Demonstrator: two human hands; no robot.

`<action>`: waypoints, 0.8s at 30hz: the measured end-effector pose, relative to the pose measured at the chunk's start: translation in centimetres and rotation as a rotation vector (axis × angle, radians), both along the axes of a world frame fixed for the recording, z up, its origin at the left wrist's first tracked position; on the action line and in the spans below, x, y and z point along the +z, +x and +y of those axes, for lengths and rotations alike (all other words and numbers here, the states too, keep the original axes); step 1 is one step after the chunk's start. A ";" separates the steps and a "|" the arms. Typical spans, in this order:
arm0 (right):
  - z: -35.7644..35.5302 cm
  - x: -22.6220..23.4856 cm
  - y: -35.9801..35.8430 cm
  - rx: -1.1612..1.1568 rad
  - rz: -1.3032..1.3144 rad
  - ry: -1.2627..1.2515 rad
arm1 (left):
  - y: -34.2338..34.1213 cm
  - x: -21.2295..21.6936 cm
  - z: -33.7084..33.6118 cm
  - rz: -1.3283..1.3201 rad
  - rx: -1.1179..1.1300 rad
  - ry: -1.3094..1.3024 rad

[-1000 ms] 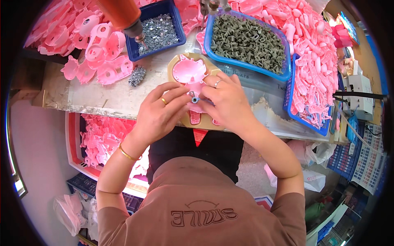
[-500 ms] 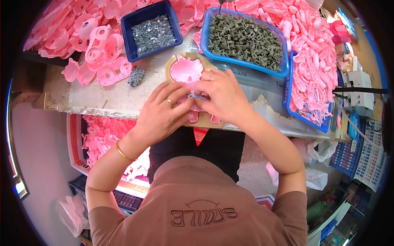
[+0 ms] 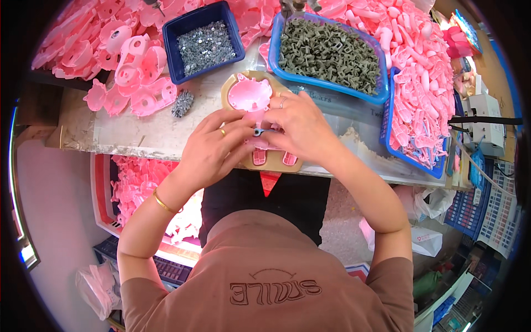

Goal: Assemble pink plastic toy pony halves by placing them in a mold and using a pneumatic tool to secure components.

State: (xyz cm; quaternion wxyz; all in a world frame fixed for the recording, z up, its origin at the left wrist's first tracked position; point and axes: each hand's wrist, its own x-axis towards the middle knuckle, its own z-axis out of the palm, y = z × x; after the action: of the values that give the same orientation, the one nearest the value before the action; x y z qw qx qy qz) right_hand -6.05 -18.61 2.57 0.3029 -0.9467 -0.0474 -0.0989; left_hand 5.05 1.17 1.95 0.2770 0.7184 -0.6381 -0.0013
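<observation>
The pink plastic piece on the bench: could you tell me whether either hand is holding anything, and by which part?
Both hands' fingers pinch a small blue-grey part over the pink shell's lower end.

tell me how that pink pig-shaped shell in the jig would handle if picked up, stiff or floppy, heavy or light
Probably stiff: the pink shell looks like moulded hard plastic holding its shape. Likely light, since it appears hollow and thin-walled. Its glossy surface may be slightly slippery, and its flat seat in the tan jig suggests it won't roll.

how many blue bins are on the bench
3: a small dark blue bin of screws at back left, a blue tray of grey parts beside it, a blue basket of pink parts right. More may be hidden.
</observation>
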 end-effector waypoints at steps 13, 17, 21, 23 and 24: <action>0.5 0.3 0.5 -0.006 -0.057 -0.177 | 0.0 0.2 0.2 0.053 0.009 -0.016; -0.2 0.7 0.7 0.061 0.059 -0.080 | 0.2 0.3 0.2 0.071 -0.002 -0.026; -0.2 0.7 0.8 0.082 0.032 -0.165 | 0.1 0.4 0.1 0.070 0.005 -0.019; 0.0 0.9 0.8 0.080 0.049 -0.147 | 0.1 0.4 0.0 0.064 0.006 -0.018; 0.0 1.0 0.9 0.079 0.064 -0.128 | 0.1 0.5 0.0 0.064 0.010 -0.016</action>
State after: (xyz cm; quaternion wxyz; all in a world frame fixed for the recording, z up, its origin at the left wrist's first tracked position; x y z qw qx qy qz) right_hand -5.17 -18.57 3.57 0.2466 -0.9642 -0.0813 -0.0534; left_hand 5.11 1.18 2.41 0.3031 0.7188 -0.6254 -0.0177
